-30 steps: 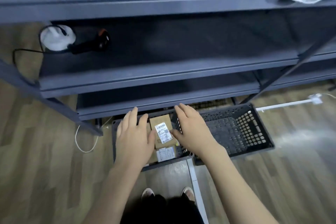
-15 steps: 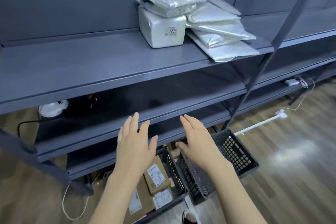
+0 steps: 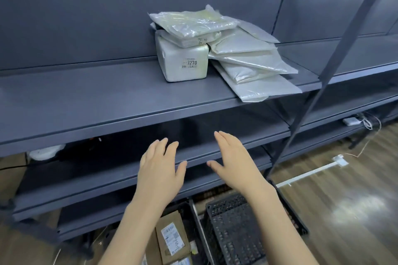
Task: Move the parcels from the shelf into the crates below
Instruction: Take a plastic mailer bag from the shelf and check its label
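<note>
A pile of parcels lies on the grey shelf (image 3: 90, 101): a white block parcel (image 3: 183, 61) marked 3270, with several flat plastic mailers (image 3: 247, 60) stacked on and beside it. My left hand (image 3: 159, 168) and my right hand (image 3: 237, 161) hover below the shelf's front edge, palms down, fingers straight, holding nothing. On the floor beneath stand two black crates. The left crate (image 3: 195, 221) holds brown cardboard parcels (image 3: 172, 241) with white labels. The right crate (image 3: 234, 228) shows only its mesh bottom.
A slanted metal post (image 3: 323, 84) crosses the shelf's right side. Lower shelves run under the top one, with a white object (image 3: 46, 151) at left and a white adapter with cable (image 3: 353, 121) at right. A white rail (image 3: 312, 171) lies on the wooden floor.
Both hands let go of the cardboard parcel in the left crate and rose, empty, toward the shelf. My view tilted upward, bringing the parcel pile into sight.
</note>
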`<state>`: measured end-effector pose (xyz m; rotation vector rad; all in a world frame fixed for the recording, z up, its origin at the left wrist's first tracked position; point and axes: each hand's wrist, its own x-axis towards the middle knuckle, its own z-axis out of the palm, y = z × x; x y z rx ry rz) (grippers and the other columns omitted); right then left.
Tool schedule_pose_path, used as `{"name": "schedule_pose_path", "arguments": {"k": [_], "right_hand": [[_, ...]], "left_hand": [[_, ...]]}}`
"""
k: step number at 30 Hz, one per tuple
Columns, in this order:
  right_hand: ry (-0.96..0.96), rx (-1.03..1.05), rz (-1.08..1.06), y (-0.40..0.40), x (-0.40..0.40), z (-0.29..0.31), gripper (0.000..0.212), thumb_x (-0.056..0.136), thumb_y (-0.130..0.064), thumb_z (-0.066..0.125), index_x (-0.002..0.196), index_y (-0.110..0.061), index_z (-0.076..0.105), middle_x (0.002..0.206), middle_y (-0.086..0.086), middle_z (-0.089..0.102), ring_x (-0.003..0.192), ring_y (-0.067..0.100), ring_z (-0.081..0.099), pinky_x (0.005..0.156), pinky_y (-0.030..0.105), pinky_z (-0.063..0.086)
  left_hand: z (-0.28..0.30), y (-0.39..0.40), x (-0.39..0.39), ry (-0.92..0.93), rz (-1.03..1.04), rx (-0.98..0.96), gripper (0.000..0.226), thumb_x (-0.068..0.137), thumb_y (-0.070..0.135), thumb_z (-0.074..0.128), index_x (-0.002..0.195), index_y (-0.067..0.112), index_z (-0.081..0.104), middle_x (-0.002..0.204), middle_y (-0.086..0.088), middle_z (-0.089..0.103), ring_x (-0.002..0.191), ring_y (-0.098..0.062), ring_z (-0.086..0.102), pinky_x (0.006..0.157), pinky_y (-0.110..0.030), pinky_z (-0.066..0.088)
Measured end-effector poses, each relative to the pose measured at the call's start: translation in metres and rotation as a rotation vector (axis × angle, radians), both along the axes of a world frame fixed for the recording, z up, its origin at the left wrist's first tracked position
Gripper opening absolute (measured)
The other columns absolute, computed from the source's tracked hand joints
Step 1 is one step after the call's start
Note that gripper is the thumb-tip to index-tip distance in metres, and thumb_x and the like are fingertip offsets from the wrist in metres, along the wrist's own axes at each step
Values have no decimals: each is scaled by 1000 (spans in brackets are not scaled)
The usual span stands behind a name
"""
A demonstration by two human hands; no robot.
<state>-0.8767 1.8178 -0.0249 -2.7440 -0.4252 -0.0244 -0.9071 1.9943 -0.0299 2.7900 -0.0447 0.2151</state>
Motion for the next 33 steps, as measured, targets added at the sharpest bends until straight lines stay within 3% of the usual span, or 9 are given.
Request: {"name": "schedule_pose_path", "arguments": {"k": [5, 13, 18, 21, 24, 28, 33], "right_hand": [[-56, -24, 64, -31, 59, 23, 71, 95, -33, 53, 151, -10, 16, 157, 4, 19, 144, 17, 14, 118, 26, 10], [-227, -74, 146, -59, 198, 84, 66, 93, -28, 56, 148, -8, 27, 152, 9, 31, 139, 24, 26, 113, 28, 18], [-350, -146, 167, -55, 286, 115, 52, 93, -11, 47, 143, -4, 34, 146, 12, 38, 134, 28, 33, 106, 30, 27], [-405, -190, 143, -56, 335, 125, 56, 90, -8, 48, 144, -4, 34, 145, 14, 37, 133, 31, 34, 102, 37, 35], [-479, -294, 120, -56, 381, 131, 53, 80, -6, 53, 132, -1, 43, 129, 19, 47, 119, 37, 43, 94, 43, 39], [-487, -362, 91, -51, 415, 142, 70, 82, -10, 58, 145, -5, 28, 142, 17, 37, 130, 35, 33, 105, 45, 29], [-546, -329, 142, -41, 425, 134, 46, 83, -5, 51, 128, -5, 47, 125, 16, 53, 117, 36, 44, 92, 41, 37]], "left_hand": [[27, -26, 53, -100, -3, 35, 56, 94, 38, 48, 144, 15, 35, 145, -1, 39, 136, -20, 29, 111, -33, 23], [103, -40, 166, -261, 23, 207, 54, 94, 34, 47, 142, 12, 32, 144, -5, 34, 133, -23, 27, 107, -33, 24], [133, -49, 244, -324, 34, 388, 56, 91, 31, 49, 140, 7, 33, 141, -11, 35, 130, -28, 29, 105, -37, 29], [140, -48, 279, -319, 88, 510, 59, 90, 32, 49, 141, 9, 29, 144, -12, 31, 133, -29, 25, 106, -36, 26], [139, -40, 301, -286, 138, 609, 60, 89, 31, 50, 142, 14, 25, 144, -11, 30, 135, -30, 21, 107, -38, 23], [134, -33, 315, -278, 165, 602, 56, 90, 27, 48, 141, 19, 26, 134, -6, 40, 125, -26, 34, 101, -37, 28], [134, -29, 322, -353, 200, 572, 38, 93, 20, 44, 130, 14, 38, 124, -3, 48, 111, -24, 45, 87, -32, 30]]}}
